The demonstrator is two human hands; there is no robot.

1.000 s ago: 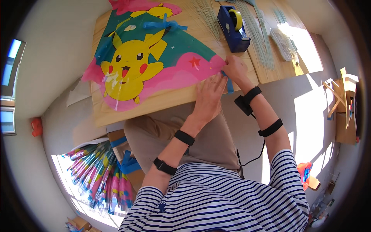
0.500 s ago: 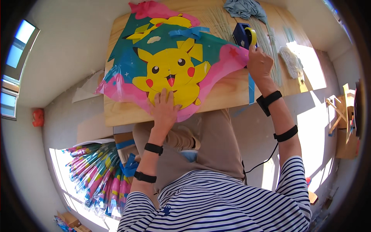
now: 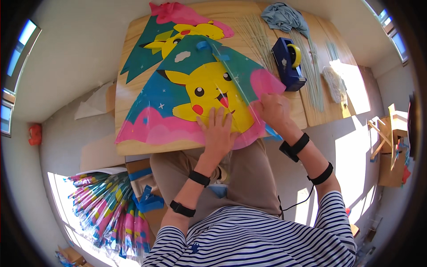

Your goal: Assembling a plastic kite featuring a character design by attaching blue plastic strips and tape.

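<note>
A triangular printed kite with a yellow cartoon creature lies across the near part of the wooden table. Its colours are teal, blue and pink, and blue tabs sit near its top. My left hand rests flat on its lower middle, fingers spread. At its lower right edge my right hand is curled closed on the pink border; the fingertips are partly hidden. A crease or rod line runs down the right part of the sheet. Another such kite lies partly beneath, farther off.
A blue tape dispenser with a yellow roll stands right of the kite. Thin rods, a grey-blue cloth and a clear bag lie beyond. A fanned pile of folded kites sits low on the left.
My right hand has come from beside the tape dispenser down toward me, along the kite's edge. The near kite has turned and its right part is drawn inward. My left hand has shifted right.
</note>
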